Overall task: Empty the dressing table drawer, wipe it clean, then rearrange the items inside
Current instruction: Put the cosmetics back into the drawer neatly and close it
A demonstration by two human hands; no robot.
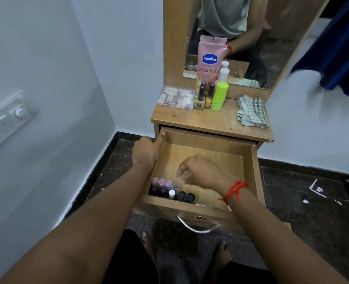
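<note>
The wooden drawer (pixel 251 171) of the dressing table is pulled open. My left hand (pixel 147 150) grips its left wall near the back corner. My right hand (pixel 200 171) hovers inside over the bare floor of the drawer, fingers loosely curled, and nothing shows in it. Several small bottles (pixel 169 189) with pink, black and white caps stand in a row along the front left of the drawer. On the table top (pixel 210 119) stand a pink Vaseline tube (pixel 209 60), a clear box of cosmetics (pixel 176 98), two nail polish bottles (pixel 205 95), a green bottle (pixel 219 96) and a folded checked cloth (pixel 251 111).
A mirror (pixel 261 37) rises behind the table top. A white wall with a switch panel (pixel 7 121) is close on the left. A dark blue cloth (pixel 337 58) hangs at the right. Scraps of paper (pixel 317 188) lie on the dark floor. My bare feet (pixel 220 251) are below the drawer handle (pixel 198 226).
</note>
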